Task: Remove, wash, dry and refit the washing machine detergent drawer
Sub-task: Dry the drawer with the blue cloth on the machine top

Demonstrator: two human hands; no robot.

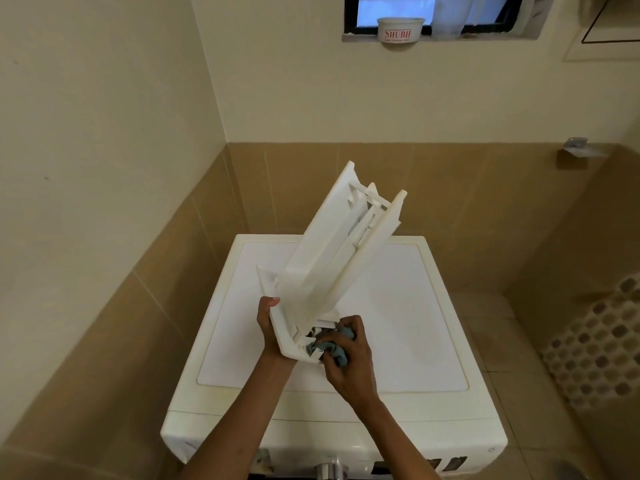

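Above the washing machine: detergent drawer [322, 268] held in the air over the white top panel of the washing machine [398, 323], not touching it.
Drawer attitude: tilted steeply, front panel low and toward the person, rear end raised up and to the right; open compartments face right.
Left hand [268, 332]: grip closed around the left edge of the drawer's front panel, thumb tip showing over the edge.
Right hand [348, 363]: grip wrapped around a bunched blue-grey cloth [332, 348], pressed into the drawer's lower end just behind the front panel.
Machine front: a metallic knob [327, 469] at the bottom edge of view.
Background: a white tub [400, 29] printed "SHUBH" sits on the window ledge; tan tiles cover the lower wall.
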